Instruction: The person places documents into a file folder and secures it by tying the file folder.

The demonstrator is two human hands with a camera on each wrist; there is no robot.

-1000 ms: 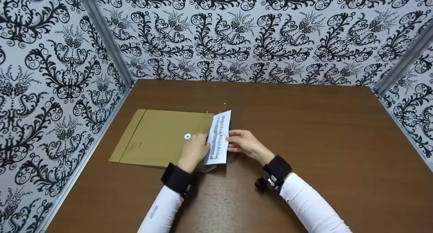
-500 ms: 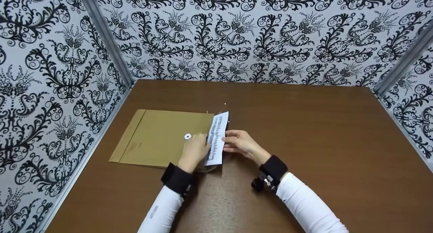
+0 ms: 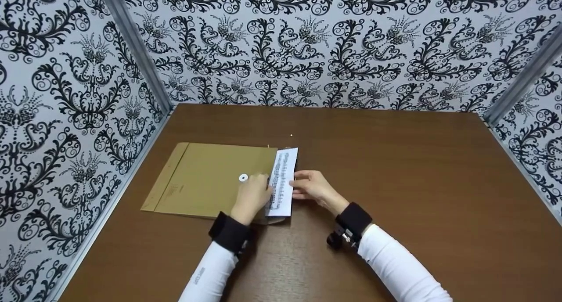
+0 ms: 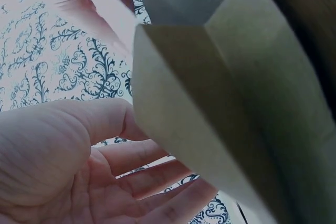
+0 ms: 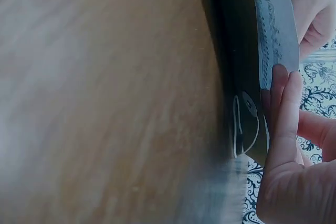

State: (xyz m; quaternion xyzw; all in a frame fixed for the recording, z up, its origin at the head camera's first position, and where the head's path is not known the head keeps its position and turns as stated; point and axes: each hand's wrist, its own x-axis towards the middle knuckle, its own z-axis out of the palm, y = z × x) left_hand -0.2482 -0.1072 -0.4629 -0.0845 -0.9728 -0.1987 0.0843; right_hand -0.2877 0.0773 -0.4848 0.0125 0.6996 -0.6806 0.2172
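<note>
A brown envelope (image 3: 206, 179) with a white button clasp (image 3: 243, 177) lies flat on the left half of the table. A white printed sheet (image 3: 283, 181) sticks out of its right-hand mouth. My left hand (image 3: 252, 195) grips the envelope's upper layer at the mouth. The left wrist view shows that brown envelope (image 4: 210, 103) close up, above my palm (image 4: 63, 150). My right hand (image 3: 312, 188) pinches the sheet's right edge. In the right wrist view its fingers (image 5: 286, 114) lie along the sheet (image 5: 273, 30), beside the dark flap (image 5: 244, 124).
The brown wooden table (image 3: 395, 170) is boxed in by black-and-white patterned walls (image 3: 307, 43) at the back and both sides. Black wristbands with cameras (image 3: 340, 238) sit on both wrists.
The sheet has slid left, deeper into the envelope, so less of it shows. My right hand moved left with it. The left hand has stayed where it was.
</note>
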